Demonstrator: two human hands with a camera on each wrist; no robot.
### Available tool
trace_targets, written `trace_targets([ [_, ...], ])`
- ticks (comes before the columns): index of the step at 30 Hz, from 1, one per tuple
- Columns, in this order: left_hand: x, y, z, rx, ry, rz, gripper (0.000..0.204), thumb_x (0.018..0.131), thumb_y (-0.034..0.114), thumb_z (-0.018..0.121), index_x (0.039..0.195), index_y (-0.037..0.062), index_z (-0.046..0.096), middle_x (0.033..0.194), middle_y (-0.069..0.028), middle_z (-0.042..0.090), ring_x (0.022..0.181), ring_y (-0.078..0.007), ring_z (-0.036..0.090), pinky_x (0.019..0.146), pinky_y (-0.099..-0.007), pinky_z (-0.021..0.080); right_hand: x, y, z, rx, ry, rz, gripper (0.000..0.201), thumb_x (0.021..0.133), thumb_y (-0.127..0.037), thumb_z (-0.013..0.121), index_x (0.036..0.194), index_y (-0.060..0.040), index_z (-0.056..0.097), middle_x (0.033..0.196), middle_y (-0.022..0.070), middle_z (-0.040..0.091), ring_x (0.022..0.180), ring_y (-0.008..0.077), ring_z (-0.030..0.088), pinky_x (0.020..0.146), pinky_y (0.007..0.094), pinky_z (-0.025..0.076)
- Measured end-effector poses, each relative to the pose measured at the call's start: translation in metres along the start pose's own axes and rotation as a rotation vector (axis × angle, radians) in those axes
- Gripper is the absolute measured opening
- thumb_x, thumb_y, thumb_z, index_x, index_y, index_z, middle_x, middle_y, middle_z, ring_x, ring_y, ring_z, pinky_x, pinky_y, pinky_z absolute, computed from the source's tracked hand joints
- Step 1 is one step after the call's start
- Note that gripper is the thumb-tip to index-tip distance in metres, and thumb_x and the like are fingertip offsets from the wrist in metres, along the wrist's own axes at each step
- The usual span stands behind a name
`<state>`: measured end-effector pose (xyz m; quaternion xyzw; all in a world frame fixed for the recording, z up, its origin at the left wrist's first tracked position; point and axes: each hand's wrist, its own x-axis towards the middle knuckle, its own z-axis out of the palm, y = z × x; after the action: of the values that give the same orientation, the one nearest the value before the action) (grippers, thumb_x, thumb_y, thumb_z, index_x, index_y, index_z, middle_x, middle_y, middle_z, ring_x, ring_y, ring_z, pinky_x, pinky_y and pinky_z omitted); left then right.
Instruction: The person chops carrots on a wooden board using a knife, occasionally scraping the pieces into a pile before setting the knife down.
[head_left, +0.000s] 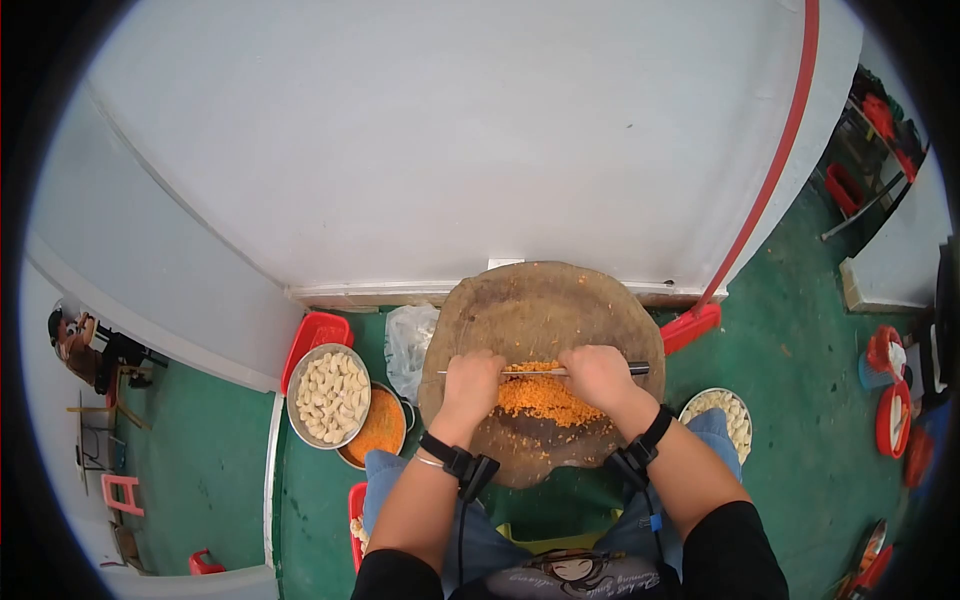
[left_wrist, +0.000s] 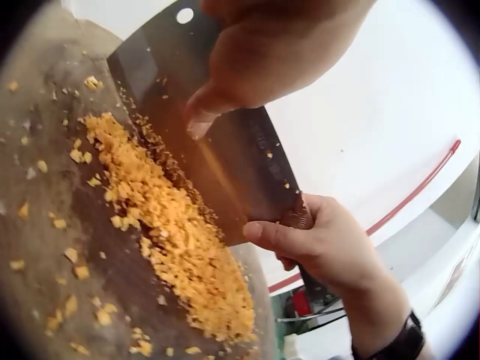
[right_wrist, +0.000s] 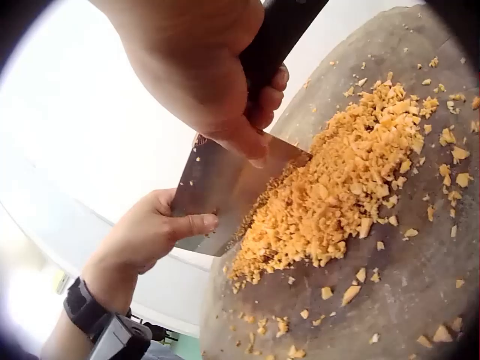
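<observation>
A wide cleaver [left_wrist: 225, 161] stands on edge on the round wooden block [head_left: 540, 290], behind a heap of finely chopped orange pieces [head_left: 548, 400]. The right hand [head_left: 600, 378] grips the cleaver's black handle [head_left: 638, 368], its thumb on the blade face in the right wrist view. At the blade's other end the left hand [head_left: 473, 385] pinches the blade, thumb on the near face; its other fingers are mostly hidden behind the metal. Loose orange bits [right_wrist: 351, 294] lie scattered on the block, nearer the body than the blade.
Left of the block are a bowl of pale pieces [head_left: 332, 396], a pot with orange contents [head_left: 382, 428] and a plastic bag [head_left: 408, 345]. Another bowl of pale pieces [head_left: 738, 425] is by the right knee. A white wall [head_left: 480, 140] rises behind the block.
</observation>
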<state>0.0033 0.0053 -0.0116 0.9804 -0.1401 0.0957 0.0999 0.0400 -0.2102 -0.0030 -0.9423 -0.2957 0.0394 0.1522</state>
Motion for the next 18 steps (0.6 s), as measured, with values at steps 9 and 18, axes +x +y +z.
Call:
trace_targets([
  [9,-0.003,0.009,-0.009,-0.017,0.029,0.016,0.005,0.072,0.01,0.059,0.068,0.0075,0.058,0.069,-0.0105,0.057,0.073,-0.0293,0.06,0.064,-0.0414,0.043,-0.003,-0.001,-0.007,-0.001,-0.008,-0.012,0.011,0.073,-0.018,0.064,0.077,-0.0076,0.064,0.072,0.0141,0.065,0.074,0.0319,0.065,0.065,0.0428,0.052],
  [18,-0.009,0.011,-0.01,-0.045,-0.013,-0.002,0.004,0.072,0.009,0.063,0.074,0.006,0.061,0.072,-0.0127,0.058,0.074,-0.0335,0.06,0.063,-0.0446,0.045,-0.007,-0.001,-0.015,-0.002,-0.053,-0.008,0.011,0.074,-0.019,0.064,0.076,-0.0081,0.065,0.073,0.0137,0.065,0.073,0.0317,0.065,0.065,0.043,0.052],
])
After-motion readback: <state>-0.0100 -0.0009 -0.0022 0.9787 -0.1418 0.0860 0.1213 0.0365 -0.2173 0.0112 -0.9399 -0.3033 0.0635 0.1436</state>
